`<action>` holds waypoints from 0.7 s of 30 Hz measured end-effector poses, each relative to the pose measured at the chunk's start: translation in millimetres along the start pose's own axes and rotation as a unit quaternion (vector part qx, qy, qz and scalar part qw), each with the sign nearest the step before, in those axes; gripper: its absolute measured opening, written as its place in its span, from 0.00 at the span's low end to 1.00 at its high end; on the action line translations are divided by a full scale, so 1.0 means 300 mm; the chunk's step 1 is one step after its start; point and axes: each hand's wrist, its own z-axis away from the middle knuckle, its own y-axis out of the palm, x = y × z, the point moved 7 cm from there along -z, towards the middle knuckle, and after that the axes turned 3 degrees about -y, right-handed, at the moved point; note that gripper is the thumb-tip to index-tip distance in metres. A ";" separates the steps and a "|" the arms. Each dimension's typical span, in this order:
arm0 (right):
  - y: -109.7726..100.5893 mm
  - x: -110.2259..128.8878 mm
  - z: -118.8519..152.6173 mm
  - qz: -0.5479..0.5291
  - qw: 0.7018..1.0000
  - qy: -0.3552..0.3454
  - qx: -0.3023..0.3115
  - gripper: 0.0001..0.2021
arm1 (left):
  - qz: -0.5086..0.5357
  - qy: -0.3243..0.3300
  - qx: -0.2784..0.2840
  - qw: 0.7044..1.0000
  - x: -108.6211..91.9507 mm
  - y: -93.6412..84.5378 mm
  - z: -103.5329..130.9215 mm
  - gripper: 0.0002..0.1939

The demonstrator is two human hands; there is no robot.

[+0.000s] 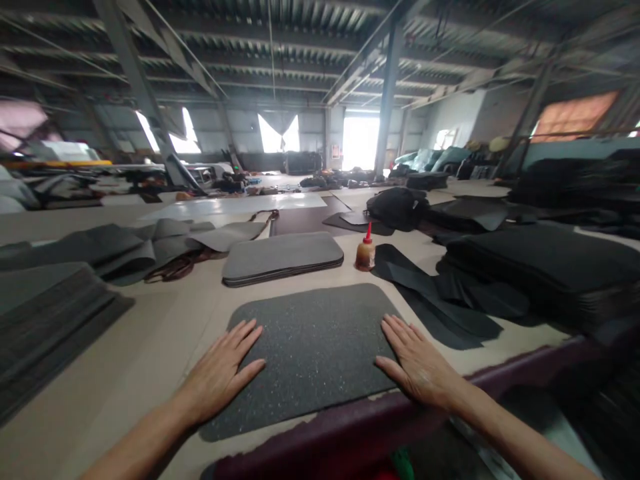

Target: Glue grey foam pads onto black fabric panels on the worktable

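A dark grey sheet with rounded corners (pixel 320 353), speckled with small pale bits, lies flat at the table's front edge. My left hand (pixel 220 373) rests on its left side, fingers stretched out and thumb apart. On the right side, my right hand (pixel 413 360) lies flat with its fingers spread. Neither hand holds anything. Just beyond the sheet is a neat stack of similar grey sheets (pixel 283 257). To the right of that stack stands a glue bottle (pixel 365 255) with a red nozzle and brownish contents.
Dark fabric strips (pixel 440 300) lie right of the sheet, beside a tall stack of black pieces (pixel 545 267). Grey layered material (pixel 50 320) is piled at the left, with loose grey pieces (pixel 110 247) behind it. A black bundle (pixel 400 207) sits farther back.
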 end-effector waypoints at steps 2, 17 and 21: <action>0.013 -0.044 0.024 0.012 1.000 0.010 0.001 0.42 | -0.012 -0.015 0.016 1.000 0.021 0.007 0.025 0.37; -0.101 -0.237 0.021 -0.135 0.975 -0.023 -0.173 0.29 | -0.027 0.018 -0.026 0.999 0.054 -0.041 0.162 0.33; -0.168 -0.259 -0.137 -0.281 0.948 0.051 -0.139 0.31 | -0.039 0.043 -0.074 0.996 0.057 -0.033 0.170 0.34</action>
